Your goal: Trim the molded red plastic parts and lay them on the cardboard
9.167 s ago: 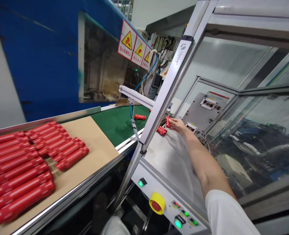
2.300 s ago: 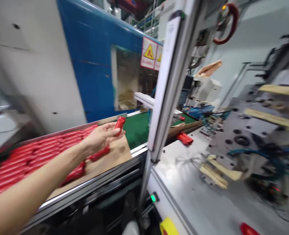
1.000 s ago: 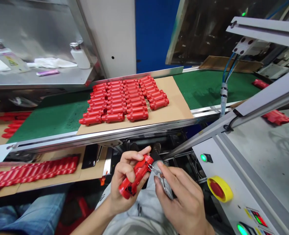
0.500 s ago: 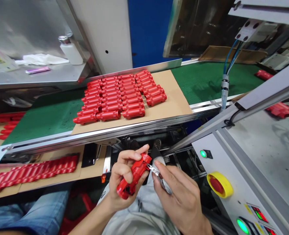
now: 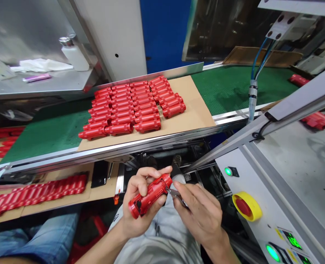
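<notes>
My left hand is wrapped round a red plastic housing, a ribbed tube with cut-outs and dark parts inside. It lies slantwise above my lap, its far end up to the right. In my right hand is a small metal hand tool with a narrow tip; its exact kind is hard to make out because the fingers cover most of it. The tip touches the housing's right side, near the upper end. Beyond my hands, rows of similar red housings lie on a cardboard sheet.
The cardboard rests on a green conveyor belt. More red parts line a lower shelf at left, beside a dark phone. To the right stands a control panel with a red-and-yellow emergency stop button. A person's jeans-clad leg is at lower left.
The housing has rolled in my left hand, so more of its slotted side faces up. My right hand has turned the tool, whose tip stays at the upper end. The panel's red digits now show green.
</notes>
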A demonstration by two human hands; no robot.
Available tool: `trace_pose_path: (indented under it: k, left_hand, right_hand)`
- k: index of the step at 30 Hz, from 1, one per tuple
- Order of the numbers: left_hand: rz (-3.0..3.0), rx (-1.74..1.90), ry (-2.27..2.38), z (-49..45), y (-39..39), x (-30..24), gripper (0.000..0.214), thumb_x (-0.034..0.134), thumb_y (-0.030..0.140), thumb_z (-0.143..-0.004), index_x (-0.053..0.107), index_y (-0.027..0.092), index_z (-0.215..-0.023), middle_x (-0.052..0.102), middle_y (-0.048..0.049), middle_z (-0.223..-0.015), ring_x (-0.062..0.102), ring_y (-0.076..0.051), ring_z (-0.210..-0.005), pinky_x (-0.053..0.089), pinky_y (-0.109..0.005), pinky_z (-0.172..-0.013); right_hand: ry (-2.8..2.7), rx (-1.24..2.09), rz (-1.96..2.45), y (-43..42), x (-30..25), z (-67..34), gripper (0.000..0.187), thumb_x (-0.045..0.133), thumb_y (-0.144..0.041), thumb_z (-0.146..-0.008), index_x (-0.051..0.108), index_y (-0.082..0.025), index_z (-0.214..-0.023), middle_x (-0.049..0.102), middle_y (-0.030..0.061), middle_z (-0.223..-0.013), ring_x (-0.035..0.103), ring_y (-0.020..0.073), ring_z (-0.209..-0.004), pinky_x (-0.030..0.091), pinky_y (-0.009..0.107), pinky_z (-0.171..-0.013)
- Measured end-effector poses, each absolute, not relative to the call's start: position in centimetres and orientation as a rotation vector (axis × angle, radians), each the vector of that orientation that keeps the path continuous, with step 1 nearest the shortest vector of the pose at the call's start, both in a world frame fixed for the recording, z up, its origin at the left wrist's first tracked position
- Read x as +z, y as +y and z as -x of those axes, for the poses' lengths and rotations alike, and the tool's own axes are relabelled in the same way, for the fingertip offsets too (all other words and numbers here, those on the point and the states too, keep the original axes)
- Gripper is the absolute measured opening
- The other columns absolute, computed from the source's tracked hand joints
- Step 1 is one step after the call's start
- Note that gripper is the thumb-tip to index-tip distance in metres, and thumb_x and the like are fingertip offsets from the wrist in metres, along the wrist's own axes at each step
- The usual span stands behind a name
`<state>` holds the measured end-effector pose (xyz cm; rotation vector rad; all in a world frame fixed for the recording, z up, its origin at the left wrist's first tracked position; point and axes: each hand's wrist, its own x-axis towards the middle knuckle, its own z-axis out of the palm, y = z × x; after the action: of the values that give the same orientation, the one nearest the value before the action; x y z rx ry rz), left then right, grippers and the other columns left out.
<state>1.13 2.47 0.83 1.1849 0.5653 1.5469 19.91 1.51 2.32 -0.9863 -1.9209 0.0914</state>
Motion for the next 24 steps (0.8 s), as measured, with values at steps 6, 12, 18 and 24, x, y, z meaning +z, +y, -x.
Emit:
trace_pose_path:
  k: [6, 12, 18, 24]
  left_hand:
    - [-1.154, 1.512, 0.560, -1.2, 2.4, 1.0, 0.035, 0.073, 0.001, -0.096, 0.048, 0.024, -0.104, 0.058, -0.0049, -0.127, 0.068, -0.036, -0.143, 0.061, -0.048, -0.119]
    - [-1.209, 1.538, 0.567, -1.0, 2.8, 1.3, 0.038, 0.072, -0.005, -0.095, 0.049, 0.024, -0.105, 0.058, -0.0058, -0.127, 0.068, -0.038, -0.143, 0.059, -0.049, -0.122]
    - [-1.298, 1.524, 0.552, -1.0, 2.2, 1.9, 0.042, 0.068, -0.012, -0.092, 0.049, 0.023, -0.106, 0.057, -0.0060, -0.128, 0.068, -0.036, -0.144, 0.061, -0.046, -0.120]
    - [-1.432, 1.545, 0.578, -1.0, 1.8, 1.9, 0.043, 0.065, -0.016, -0.090, 0.049, 0.022, -0.104, 0.057, -0.0067, -0.128, 0.067, -0.037, -0.143, 0.063, -0.048, -0.118]
  right_hand:
    - [-1.874, 0.153, 0.924, 1.0, 1.9, -20.4, 0.030, 0.072, -0.007, -0.099, 0.073, -0.014, -0.129, 0.081, 0.0068, -0.092, 0.075, 0.0163, -0.076, 0.065, 0.032, -0.074]
    - [-1.708, 0.425, 1.056, -0.1, 3.0, -21.9, 0.051, 0.075, -0.005, -0.094, 0.070, -0.020, -0.143, 0.078, 0.0077, -0.102, 0.073, 0.0189, -0.086, 0.065, 0.033, -0.072]
    - [-1.930, 0.332, 1.043, 0.5, 4.9, -22.5, 0.061, 0.076, 0.000, -0.093, 0.065, -0.015, -0.150, 0.077, 0.0129, -0.112, 0.070, 0.0237, -0.100, 0.063, 0.041, -0.086]
    - [-2.033, 0.284, 1.012, 0.2, 5.4, -22.7, 0.064, 0.076, 0.000, -0.093, 0.061, -0.011, -0.153, 0.078, 0.0143, -0.113, 0.070, 0.0239, -0.098, 0.062, 0.041, -0.085]
